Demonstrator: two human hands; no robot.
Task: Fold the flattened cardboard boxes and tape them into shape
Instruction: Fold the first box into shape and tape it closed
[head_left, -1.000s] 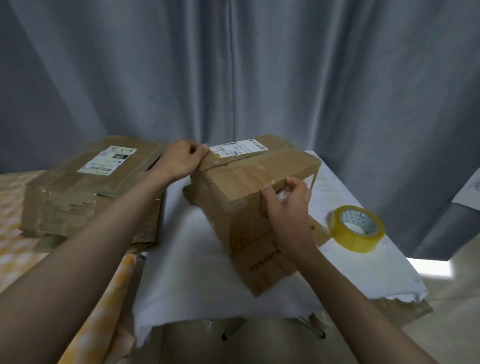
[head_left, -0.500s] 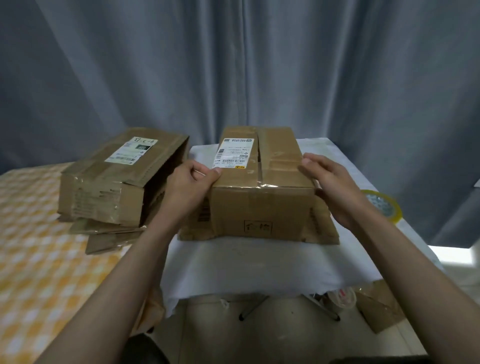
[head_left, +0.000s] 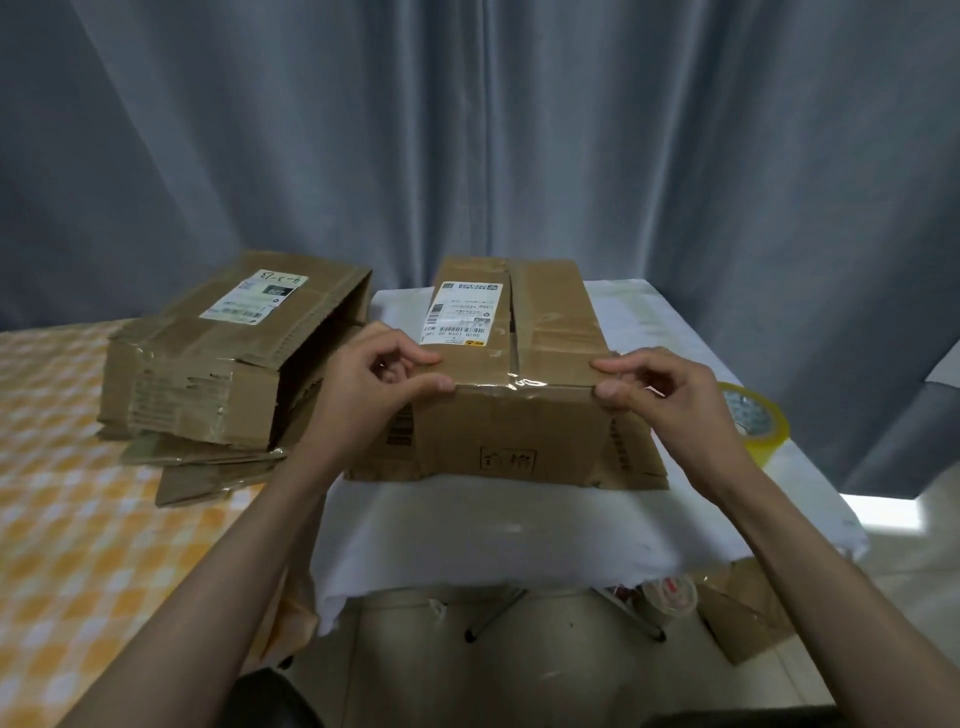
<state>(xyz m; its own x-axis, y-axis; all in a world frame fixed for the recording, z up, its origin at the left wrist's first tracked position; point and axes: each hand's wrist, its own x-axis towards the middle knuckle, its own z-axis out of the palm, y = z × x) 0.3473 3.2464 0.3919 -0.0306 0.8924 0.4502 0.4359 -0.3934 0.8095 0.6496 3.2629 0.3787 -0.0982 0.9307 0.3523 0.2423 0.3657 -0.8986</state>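
- Gripping near top edge of brown taped cardboard box (head_left: 519, 426) with both hands, box sitting on small table under white cloth (head_left: 467, 530), centre of view.
- Left hand (head_left: 374, 395) at near-left top corner: fingers curled, thumb and forefinger pinching the edge.
- Right hand (head_left: 670, 400) at near-right top corner: fingers curled, thumb under and forefinger over the edge, pinching it.
- Clear glossy tape strip (head_left: 514, 383) running along near top edge between the two hands, over centre seam.
- White shipping label with barcode (head_left: 460, 312) stuck on box top, left of seam.
- Bottom flaps splayed outward on the cloth at both sides.
- Yellow roll of packing tape (head_left: 758, 423) lying on cloth just right of right hand, partly hidden by wrist.
- Second brown cardboard box with white label (head_left: 218, 358) to the left on orange-and-white checked surface (head_left: 78, 545), resting on flattened cardboard pieces (head_left: 208, 467), open end facing the table.
- Grey curtain (head_left: 467, 130) behind everything.
- Another tape roll (head_left: 667, 597) and brown cardboard scrap (head_left: 737, 618) on floor below table, right side.
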